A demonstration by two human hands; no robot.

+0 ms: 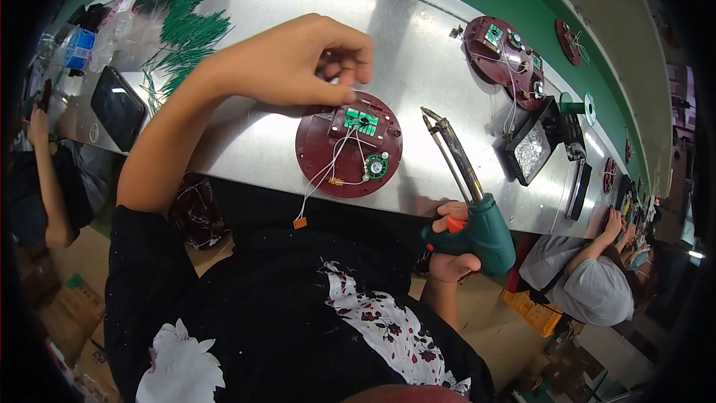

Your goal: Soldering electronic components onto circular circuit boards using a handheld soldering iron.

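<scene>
A round maroon plastic disc (313,147) rests at the bench's near edge. It carries a green circuit board (361,122) and a small round green speaker (377,166). White wires run from the board, and a small orange piece (300,222) dangles off the edge on them. My left hand (317,63) hovers over the disc's far side, thumb near the board and fingers loosely curled, the index apart from the thumb; I see nothing in it. My right hand (452,246) grips a green soldering gun (490,233), a finger at its red trigger, its metal tip pointing up and left, right of the disc.
Green wires (186,37) lie in a heap at the left, beside a plastic bag (153,0) and a black phone (118,108). More maroon assemblies (496,52), a black tray (531,151) and a green solder spool (574,104) stand right. Other people (589,276) sit on both sides.
</scene>
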